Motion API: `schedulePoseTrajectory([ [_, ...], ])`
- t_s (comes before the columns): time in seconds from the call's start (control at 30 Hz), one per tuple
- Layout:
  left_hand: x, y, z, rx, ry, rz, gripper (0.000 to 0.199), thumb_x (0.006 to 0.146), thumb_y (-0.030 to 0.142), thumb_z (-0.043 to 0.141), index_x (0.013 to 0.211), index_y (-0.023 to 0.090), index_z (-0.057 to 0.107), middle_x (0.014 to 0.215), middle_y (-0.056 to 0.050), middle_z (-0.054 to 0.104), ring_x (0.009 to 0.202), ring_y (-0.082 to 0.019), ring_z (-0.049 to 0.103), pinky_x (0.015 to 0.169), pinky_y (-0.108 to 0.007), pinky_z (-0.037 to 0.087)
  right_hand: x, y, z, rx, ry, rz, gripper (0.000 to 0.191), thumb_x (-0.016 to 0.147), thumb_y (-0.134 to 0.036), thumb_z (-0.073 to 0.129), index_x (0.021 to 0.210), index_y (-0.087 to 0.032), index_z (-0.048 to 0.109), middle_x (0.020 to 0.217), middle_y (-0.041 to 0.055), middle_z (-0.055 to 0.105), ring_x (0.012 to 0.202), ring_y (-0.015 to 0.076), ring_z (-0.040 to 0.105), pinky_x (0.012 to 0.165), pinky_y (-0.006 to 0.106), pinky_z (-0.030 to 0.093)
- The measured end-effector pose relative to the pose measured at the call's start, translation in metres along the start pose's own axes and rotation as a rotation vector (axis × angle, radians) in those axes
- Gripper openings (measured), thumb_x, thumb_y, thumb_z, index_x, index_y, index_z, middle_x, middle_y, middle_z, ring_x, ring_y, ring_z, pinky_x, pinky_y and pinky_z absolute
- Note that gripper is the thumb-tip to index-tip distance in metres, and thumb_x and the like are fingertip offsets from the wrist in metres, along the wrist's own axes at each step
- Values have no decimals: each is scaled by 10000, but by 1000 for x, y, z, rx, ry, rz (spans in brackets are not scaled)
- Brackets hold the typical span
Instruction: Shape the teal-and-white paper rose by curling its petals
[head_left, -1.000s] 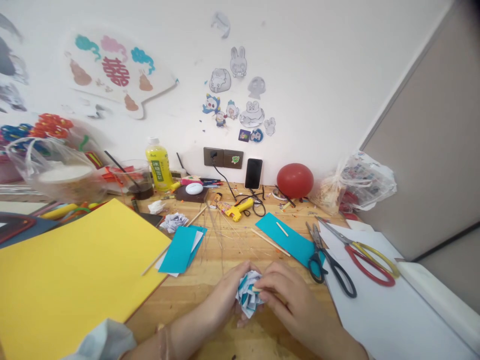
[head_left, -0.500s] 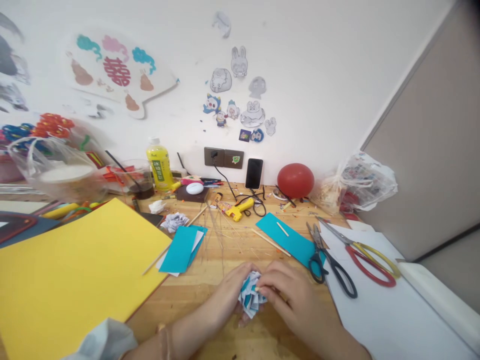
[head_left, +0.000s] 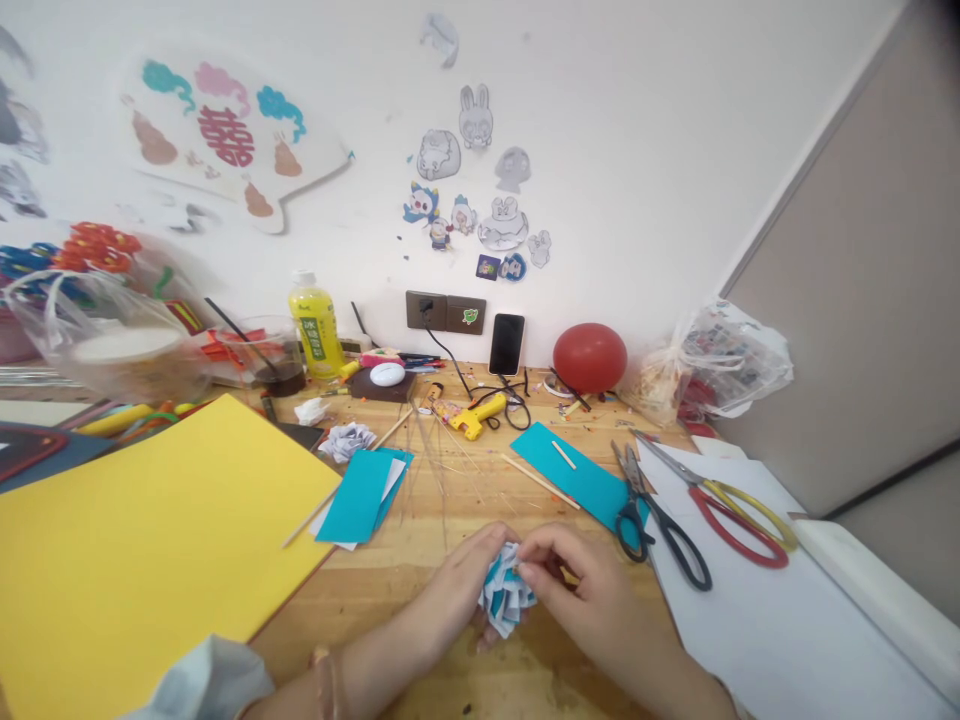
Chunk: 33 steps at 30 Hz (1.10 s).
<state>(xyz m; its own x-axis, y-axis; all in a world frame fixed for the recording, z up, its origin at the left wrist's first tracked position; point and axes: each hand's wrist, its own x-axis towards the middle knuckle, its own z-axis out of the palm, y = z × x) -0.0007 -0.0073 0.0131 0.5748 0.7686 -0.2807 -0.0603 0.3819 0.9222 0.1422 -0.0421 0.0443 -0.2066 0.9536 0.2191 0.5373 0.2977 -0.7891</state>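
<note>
A crumpled, folded white-and-blue paper flower (head_left: 505,594) sits between my hands over the wooden table. My left hand (head_left: 463,578) wraps round it from the left and below, with fingertips showing under it. My right hand (head_left: 574,580) touches the flower's upper right side, thumb and forefinger pinched together. Whatever is between those fingertips is too small to make out. Beyond the hands lie blue paper pieces (head_left: 360,497) on the left and a long blue sheet (head_left: 570,476) on the right.
Black-handled scissors (head_left: 666,520) and red-and-yellow-handled scissors (head_left: 739,515) lie right, by white paper (head_left: 795,640). Yellow paper (head_left: 165,550) covers the left. Behind are a yellow glue gun (head_left: 476,415), a phone (head_left: 507,345), a red balloon (head_left: 590,357) and a bottle (head_left: 316,328).
The right fingers have shifted slightly at the flower's upper edge, and a small pale tip seen there before is now mostly hidden. The whole view has moved a little.
</note>
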Motion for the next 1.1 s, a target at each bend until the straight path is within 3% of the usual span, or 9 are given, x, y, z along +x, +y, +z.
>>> schedulePoseTrajectory([
  [0.23,-3,3,2,53,19,18,347,767,531,380,706,200,460,484,30,501,330,-93,402,291,-192,268,4,-4,-13,-108,-159,-207,165,861,-212,477,748,-202,597,707,8,629,679,151,572,624,247,425],
  [0.57,-2,-1,3,118,56,69,344,772,524,380,636,211,425,496,50,417,354,-92,368,318,-210,249,3,-9,-8,-261,-152,-105,154,816,-110,470,724,-202,553,709,13,618,670,163,574,593,238,402],
  [0.67,-5,3,4,162,77,89,353,762,530,386,616,211,427,524,43,414,418,-109,399,370,-227,292,3,-9,-7,-332,-161,-108,193,834,-137,444,692,-204,556,674,14,614,639,167,563,571,243,385],
  [0.8,-6,6,4,201,102,140,364,737,535,431,581,206,434,546,30,431,493,-124,434,440,-241,340,3,-8,-4,-371,-126,-141,250,865,-196,411,683,-206,582,661,31,626,608,183,560,553,261,373],
  [0.93,-2,0,3,95,64,30,369,762,547,395,648,201,460,471,48,437,350,-97,385,334,-213,262,4,-5,-4,-340,-71,-195,280,887,-266,404,694,-206,597,667,48,646,615,199,581,555,271,383],
  [1.1,2,-4,2,-26,74,-55,353,761,545,419,752,200,495,438,38,521,297,-95,400,292,-188,265,2,0,-9,-239,28,-233,314,934,-301,313,861,-195,600,778,46,671,708,173,608,626,253,426],
])
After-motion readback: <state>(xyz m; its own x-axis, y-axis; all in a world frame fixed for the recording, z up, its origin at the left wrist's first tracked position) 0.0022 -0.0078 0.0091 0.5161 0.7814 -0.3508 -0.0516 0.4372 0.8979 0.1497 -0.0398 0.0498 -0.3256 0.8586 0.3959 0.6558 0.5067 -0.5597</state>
